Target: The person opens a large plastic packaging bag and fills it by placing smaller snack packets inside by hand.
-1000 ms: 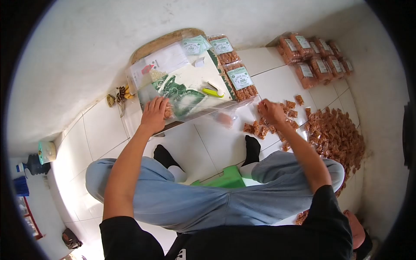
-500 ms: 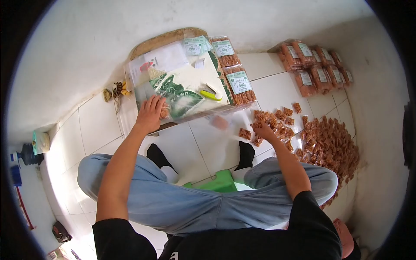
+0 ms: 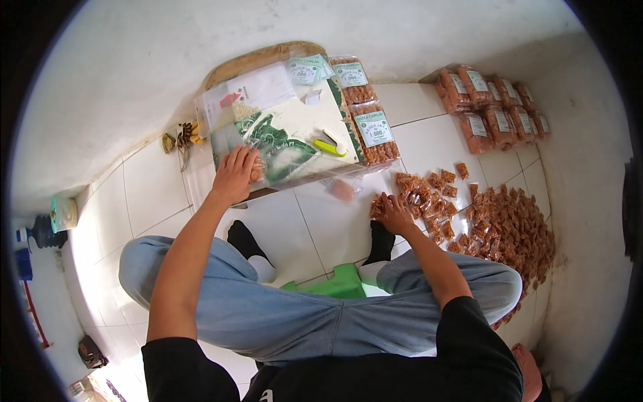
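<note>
My left hand (image 3: 236, 173) rests at the front left of the low table (image 3: 284, 110), on a clear plastic bag with small snack packets inside. Its fingers lie flat and a little apart. My right hand (image 3: 395, 216) is down on the floor beside my foot, its fingers closed around a small snack packet (image 3: 377, 206). Loose small packets (image 3: 429, 194) are spread just to its right. On the table lie a yellow-green stapler (image 3: 329, 148), a stack of clear bags (image 3: 258, 90) and green labels (image 3: 309, 70). Two filled, labelled packs (image 3: 375, 134) stand along the table's right side.
A large heap of small packets (image 3: 512, 231) covers the floor at the right. Filled packs (image 3: 495, 110) are stacked by the back wall. A green stool (image 3: 338, 281) is between my feet. Bananas (image 3: 194, 132) lie left of the table.
My right hand has moved left and slightly down, from the scattered packets to the packet nearest my foot. My left hand has stayed on the bag.
</note>
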A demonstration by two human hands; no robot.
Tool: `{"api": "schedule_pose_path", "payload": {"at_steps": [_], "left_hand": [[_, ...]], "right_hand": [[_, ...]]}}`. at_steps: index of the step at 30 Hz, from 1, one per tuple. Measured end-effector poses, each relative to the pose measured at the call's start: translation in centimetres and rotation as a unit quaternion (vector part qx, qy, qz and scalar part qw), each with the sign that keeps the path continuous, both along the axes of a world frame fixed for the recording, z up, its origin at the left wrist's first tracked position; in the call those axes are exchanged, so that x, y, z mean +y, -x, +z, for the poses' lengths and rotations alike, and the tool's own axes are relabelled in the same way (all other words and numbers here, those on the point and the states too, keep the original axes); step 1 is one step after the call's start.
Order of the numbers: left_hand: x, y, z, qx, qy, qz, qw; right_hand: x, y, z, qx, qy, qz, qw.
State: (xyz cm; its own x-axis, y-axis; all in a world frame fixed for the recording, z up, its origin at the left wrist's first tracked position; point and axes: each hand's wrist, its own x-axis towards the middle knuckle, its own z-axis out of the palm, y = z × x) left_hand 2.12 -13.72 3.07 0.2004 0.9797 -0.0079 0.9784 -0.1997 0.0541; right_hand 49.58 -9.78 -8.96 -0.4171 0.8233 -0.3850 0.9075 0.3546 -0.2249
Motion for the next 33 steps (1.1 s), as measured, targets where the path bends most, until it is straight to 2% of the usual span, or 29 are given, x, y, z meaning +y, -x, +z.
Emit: {"api": "schedule_pose_path", "payload": {"at_steps": [3, 6, 9, 11, 18, 21, 23, 24, 26, 29, 33], "left_hand": [[0.0, -0.2, 0.4, 0.008, 0.013, 0.005, 1.000], [0.1, -0.2, 0.3, 0.002, 0.030, 0.016, 0.999], [0.1, -0.2, 0.2, -0.001, 0.023, 0.013, 1.000], [0.2, -0.3, 0.3, 0.002, 0.027, 0.013, 1.000], [0.2, -0.3, 0.1, 0.008, 0.021, 0.016, 1.000], [0.2, -0.3, 0.3, -0.002, 0.020, 0.014, 1.000], [0.2, -0.5, 0.4, -0.001, 0.022, 0.012, 1.000], [0.3, -0.4, 0.4, 0.001, 0.024, 0.014, 1.000], [0.2, -0.3, 0.2, -0.003, 0.019, 0.013, 1.000], [0.2, -0.4, 0.1, -0.010, 0.014, 0.011, 1.000], [0.2, -0.2, -0.1, -0.010, 0.001, -0.001, 1.000]], "right_hand": [[0.4, -0.1, -0.1, 0.012, -0.007, 0.042, 0.999], [0.3, 0.2, 0.6, 0.002, 0.033, -0.021, 0.999], [0.4, -0.5, 0.0, 0.053, -0.005, -0.021, 0.998], [0.3, -0.7, -0.8, 0.037, -0.118, 0.022, 0.992], [-0.5, -1.3, -1.1, -0.017, -0.214, 0.145, 0.966], [-0.3, -1.0, -1.2, -0.023, -0.214, 0.137, 0.967], [0.1, -0.5, -1.5, 0.011, -0.175, 0.057, 0.983], [0.4, -0.5, -1.0, 0.011, -0.176, 0.055, 0.983], [0.5, -0.8, 0.0, 0.092, -0.112, -0.055, 0.988], [1.0, -2.5, -1.9, 0.158, -0.087, -0.071, 0.981], [0.5, -2.5, -0.5, 0.166, -0.073, -0.067, 0.981]]}}
